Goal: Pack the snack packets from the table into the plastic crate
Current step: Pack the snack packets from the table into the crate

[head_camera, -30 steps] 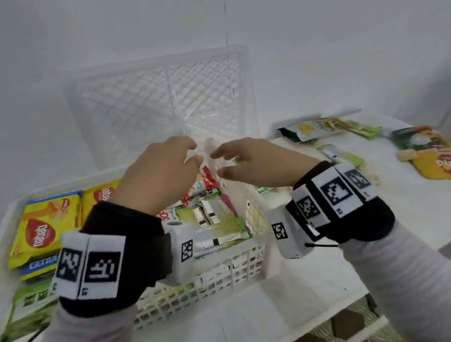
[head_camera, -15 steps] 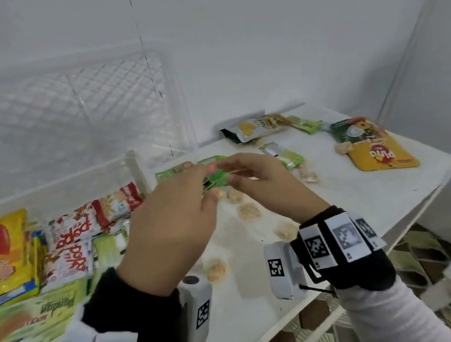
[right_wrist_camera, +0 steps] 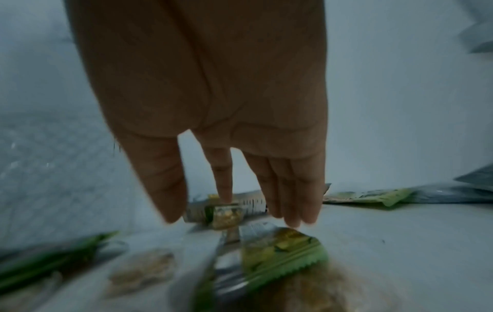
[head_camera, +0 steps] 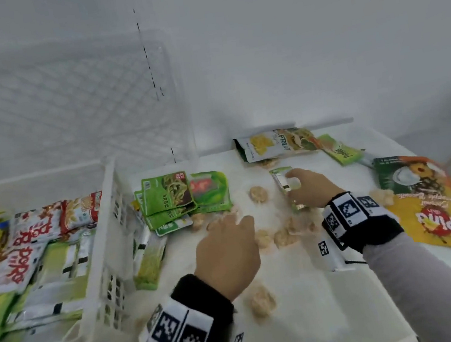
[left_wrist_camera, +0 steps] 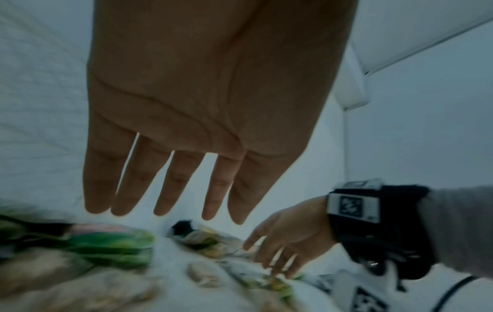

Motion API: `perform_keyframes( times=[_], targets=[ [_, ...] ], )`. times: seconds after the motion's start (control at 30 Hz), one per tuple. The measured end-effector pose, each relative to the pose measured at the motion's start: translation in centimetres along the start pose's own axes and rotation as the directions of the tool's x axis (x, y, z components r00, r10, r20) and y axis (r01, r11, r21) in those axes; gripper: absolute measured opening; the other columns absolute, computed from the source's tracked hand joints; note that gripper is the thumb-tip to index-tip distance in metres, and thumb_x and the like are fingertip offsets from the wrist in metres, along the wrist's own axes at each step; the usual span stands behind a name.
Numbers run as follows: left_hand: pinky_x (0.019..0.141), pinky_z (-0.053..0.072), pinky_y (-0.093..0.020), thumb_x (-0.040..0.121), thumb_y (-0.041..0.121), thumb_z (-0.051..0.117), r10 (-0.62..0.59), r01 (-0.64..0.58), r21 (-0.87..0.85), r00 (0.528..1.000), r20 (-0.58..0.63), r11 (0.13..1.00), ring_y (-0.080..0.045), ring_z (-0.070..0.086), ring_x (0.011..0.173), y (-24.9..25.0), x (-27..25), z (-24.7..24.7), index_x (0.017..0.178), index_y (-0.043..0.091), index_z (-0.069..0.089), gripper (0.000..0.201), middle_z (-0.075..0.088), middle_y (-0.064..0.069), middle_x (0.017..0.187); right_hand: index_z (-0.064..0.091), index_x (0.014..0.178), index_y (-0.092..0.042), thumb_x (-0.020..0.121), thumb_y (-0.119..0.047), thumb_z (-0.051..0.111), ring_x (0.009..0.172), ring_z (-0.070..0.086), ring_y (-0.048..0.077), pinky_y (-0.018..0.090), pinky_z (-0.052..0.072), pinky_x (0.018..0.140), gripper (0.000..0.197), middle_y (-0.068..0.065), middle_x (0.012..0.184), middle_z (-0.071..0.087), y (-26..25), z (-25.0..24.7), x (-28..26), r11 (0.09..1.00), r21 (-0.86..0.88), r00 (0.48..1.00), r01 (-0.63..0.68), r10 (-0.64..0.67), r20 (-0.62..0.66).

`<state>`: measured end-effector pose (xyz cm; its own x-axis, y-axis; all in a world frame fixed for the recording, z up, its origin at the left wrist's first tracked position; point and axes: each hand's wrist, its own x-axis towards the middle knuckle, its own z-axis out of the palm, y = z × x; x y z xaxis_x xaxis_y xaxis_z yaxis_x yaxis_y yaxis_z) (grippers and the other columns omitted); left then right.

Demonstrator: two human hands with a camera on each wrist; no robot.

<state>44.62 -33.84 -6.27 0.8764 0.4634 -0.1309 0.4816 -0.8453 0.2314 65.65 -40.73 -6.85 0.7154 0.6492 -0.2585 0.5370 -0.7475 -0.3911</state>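
Observation:
The white plastic crate [head_camera: 106,282] at the left holds several snack packets. Beside it on the table lies a stack of green packets [head_camera: 168,199]. My right hand [head_camera: 296,189] reaches down over a small green and silver packet [head_camera: 281,179] in the middle of the table. Its fingers are straight and touch the packet, as the right wrist view shows of the hand [right_wrist_camera: 229,202] and packet [right_wrist_camera: 282,251]. My left hand [head_camera: 232,226] hovers palm down over loose snack pieces. In the left wrist view the left hand [left_wrist_camera: 173,190] has straight fingers and holds nothing.
Beige snack pieces [head_camera: 258,193] are scattered over the white table, one near the front [head_camera: 260,300]. At the back lie a fruit packet [head_camera: 269,145] and a green packet [head_camera: 338,150]. A large yellow pouch [head_camera: 433,210] lies at the right. A second mesh crate [head_camera: 68,104] leans on the wall.
The view swung from the crate to the table. Both hands pinched a small green packet half a second ago; now they are apart and lower, the left empty, the right on a packet.

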Motion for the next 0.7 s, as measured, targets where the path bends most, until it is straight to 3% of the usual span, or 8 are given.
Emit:
perform_keyframes(
  times=[0.1, 0.17, 0.3, 0.43, 0.53, 0.6, 0.67, 0.7],
  targets=[
    [0.099, 0.04, -0.043, 0.094, 0.029, 0.042, -0.142, 0.143, 0.029, 0.99, -0.024, 0.989, -0.034, 0.037, 0.126, -2.2, 3.8, 0.7, 0.138, 0.02, 0.032, 0.046, 0.034, -0.014, 0.141, 0.024, 0.147, -0.017, 0.087, -0.034, 0.062, 0.131, 0.04, 0.029, 0.036, 0.036, 0.105, 0.074, 0.011, 0.147, 0.037, 0.4, 0.1, 3.0, 0.988, -0.152, 0.99, 0.013, 0.008, 0.139],
    [0.104, 0.035, -0.05, 0.09, 0.033, 0.05, -0.307, 0.308, 0.006, 0.95, -0.058, 0.951, -0.045, 0.027, 0.132, -4.5, 6.3, 0.2, 0.144, 0.024, 0.021, 0.062, 0.021, -0.02, 0.149, 0.026, 0.145, -0.019, 0.08, -0.046, 0.068, 0.128, 0.041, 0.034, 0.042, 0.038, 0.104, 0.083, 0.016, 0.142, 0.04, 0.3, 0.5, 4.3, 0.962, -0.271, 0.988, 0.032, 0.011, 0.156],
    [0.111, 0.014, -0.06, 0.072, 0.061, 0.064, -0.521, 0.518, 0.059, 0.853, 0.041, 0.853, -0.051, 0.002, 0.139, -9.1, 9.3, -0.4, 0.148, 0.037, -0.006, 0.106, -0.01, -0.022, 0.155, 0.039, 0.131, -0.015, 0.075, -0.034, 0.074, 0.115, 0.048, 0.037, 0.042, 0.047, 0.092, 0.069, 0.02, 0.128, 0.043, 0.2, 0.4, 5.7, 0.922, -0.386, 0.991, 0.038, 0.016, 0.135],
    [0.108, 0.031, -0.053, 0.072, 0.061, 0.059, -0.487, 0.473, 0.117, 0.858, 0.165, 0.873, -0.048, 0.026, 0.134, -11.4, 10.5, 0.1, 0.148, 0.037, -0.001, 0.1, 0.013, -0.026, 0.152, 0.042, 0.13, -0.003, 0.09, -0.028, 0.057, 0.116, 0.052, 0.032, 0.033, 0.045, 0.088, 0.049, 0.018, 0.125, 0.052, 0.9, -0.7, 6.8, 0.976, -0.215, 0.994, 0.024, 0.001, 0.113],
    [0.104, 0.037, -0.051, 0.071, 0.053, 0.063, -0.48, 0.44, 0.212, 0.852, 0.208, 0.873, -0.049, 0.032, 0.13, -11.6, 11.2, 0.0, 0.145, 0.045, -0.01, 0.104, 0.018, -0.028, 0.148, 0.057, 0.1, -0.001, 0.095, -0.031, 0.049, 0.085, 0.058, 0.028, 0.027, 0.043, 0.071, 0.032, 0.018, 0.092, 0.059, 2.3, -2.6, 7.6, 0.998, 0.055, 0.993, -0.033, 0.039, -0.109],
    [0.102, 0.039, -0.051, 0.072, 0.042, 0.064, -0.476, 0.416, 0.269, 0.851, 0.222, 0.869, -0.049, 0.034, 0.128, -11.4, 11.5, 0.1, 0.144, 0.046, -0.012, 0.105, 0.019, -0.028, 0.147, 0.055, 0.083, -0.005, 0.089, -0.018, 0.053, 0.075, 0.051, 0.027, 0.026, 0.039, 0.064, 0.015, 0.012, 0.081, 0.055, 3.9, -4.3, 8.4, 0.99, 0.119, 0.96, -0.078, 0.106, -0.259],
    [0.099, 0.044, -0.048, 0.076, 0.033, 0.064, -0.469, 0.39, 0.331, 0.858, 0.209, 0.86, -0.047, 0.042, 0.123, -11.1, 11.9, 0.3, 0.145, 0.046, -0.012, 0.103, 0.02, -0.028, 0.144, 0.049, 0.072, -0.006, 0.086, -0.014, 0.051, 0.082, 0.053, 0.03, 0.027, 0.04, 0.065, 0.015, 0.009, 0.082, 0.053, 5.8, -5.6, 9.6, 0.986, 0.077, 0.934, -0.147, 0.164, -0.319],
    [0.096, 0.047, -0.046, 0.077, 0.031, 0.065, -0.466, 0.38, 0.357, 0.863, 0.197, 0.854, -0.045, 0.047, 0.119, -11.1, 12.1, 0.5, 0.145, 0.046, -0.011, 0.103, 0.02, -0.027, 0.143, 0.052, 0.077, -0.006, 0.088, -0.02, 0.05, 0.091, 0.054, 0.031, 0.029, 0.04, 0.071, 0.018, 0.011, 0.092, 0.053, 6.7, -6.2, 10.4, 0.979, 0.04, 0.92, -0.198, 0.2, -0.337]
  ],
)
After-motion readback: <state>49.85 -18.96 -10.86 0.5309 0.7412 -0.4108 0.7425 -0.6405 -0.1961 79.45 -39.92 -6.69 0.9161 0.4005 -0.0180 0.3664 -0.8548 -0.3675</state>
